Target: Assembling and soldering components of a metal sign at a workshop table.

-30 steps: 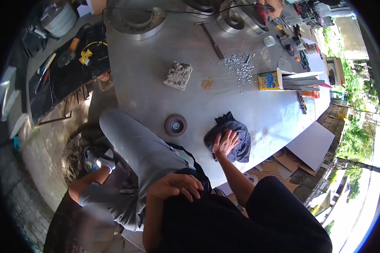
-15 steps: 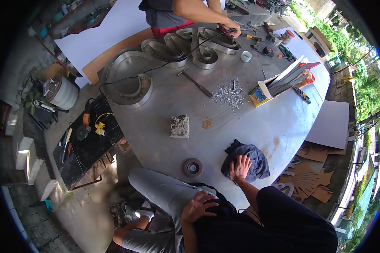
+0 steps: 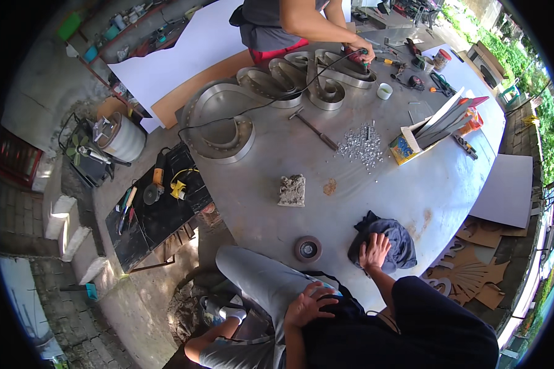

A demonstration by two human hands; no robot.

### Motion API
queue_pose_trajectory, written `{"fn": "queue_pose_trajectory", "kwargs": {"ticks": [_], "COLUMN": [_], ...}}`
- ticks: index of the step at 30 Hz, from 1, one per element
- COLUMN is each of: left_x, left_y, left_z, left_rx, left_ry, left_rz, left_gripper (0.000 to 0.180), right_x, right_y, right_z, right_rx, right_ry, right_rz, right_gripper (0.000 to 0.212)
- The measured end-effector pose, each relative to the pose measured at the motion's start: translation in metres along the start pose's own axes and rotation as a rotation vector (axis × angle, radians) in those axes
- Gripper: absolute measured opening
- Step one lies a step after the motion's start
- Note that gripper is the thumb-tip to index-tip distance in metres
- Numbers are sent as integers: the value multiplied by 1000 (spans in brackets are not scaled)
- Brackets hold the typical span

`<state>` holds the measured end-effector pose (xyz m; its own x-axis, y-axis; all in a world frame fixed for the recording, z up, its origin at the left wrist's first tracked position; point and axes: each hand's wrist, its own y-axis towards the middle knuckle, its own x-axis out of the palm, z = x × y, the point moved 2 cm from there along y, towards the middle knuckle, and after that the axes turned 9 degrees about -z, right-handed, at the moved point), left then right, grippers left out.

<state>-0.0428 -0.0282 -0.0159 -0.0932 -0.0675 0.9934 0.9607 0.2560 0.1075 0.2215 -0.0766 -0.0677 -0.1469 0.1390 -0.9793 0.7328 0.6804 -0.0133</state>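
Observation:
My right hand (image 3: 375, 251) lies flat, fingers apart, on a crumpled dark cloth (image 3: 401, 245) near the front edge of the metal tabletop (image 3: 258, 190). Held over my lap, my left hand (image 3: 309, 305) has its fingers spread and slightly bent, with nothing in it. To the left of the cloth sits a round brown roll (image 3: 308, 249), which looks like tape. Farther in stands a rough grey block (image 3: 292, 190). Beyond that, a hammer (image 3: 314, 128) lies beside a scatter of small shiny metal pieces (image 3: 361, 146).
Across the table a co-worker's hand (image 3: 362, 51) works a corded red tool in curved metal letter shells (image 3: 218, 123). A box of flat strips (image 3: 406, 147) and a white cup (image 3: 384, 91) stand to the right. An angle grinder (image 3: 155, 184) lies on a low black board at left.
The whole view has swung, so the table and everything on it appear farther right and slightly lower. My right hand stays on the cloth; my left stays over my lap.

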Motion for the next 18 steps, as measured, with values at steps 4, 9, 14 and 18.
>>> {"fn": "queue_pose_trajectory", "kwargs": {"ticks": [4,9,14,18], "left_x": [0,5,28,54], "left_y": [5,16,-13,-79], "left_z": [7,-4,19,78], "left_rx": [31,-88,-262,-174], "left_ry": [38,45,658,1137], "left_rz": [21,48,346,497], "left_gripper": [63,56,48,48], "right_x": [7,3,9,14], "right_y": [-1,-5,-13,-14], "right_z": [5,17,-2,1], "right_rx": [80,58,-11,10], "right_ry": [-29,-120,-92,-136], "right_rz": [-74,68,70,111], "right_gripper": [32,29,30,33]}}
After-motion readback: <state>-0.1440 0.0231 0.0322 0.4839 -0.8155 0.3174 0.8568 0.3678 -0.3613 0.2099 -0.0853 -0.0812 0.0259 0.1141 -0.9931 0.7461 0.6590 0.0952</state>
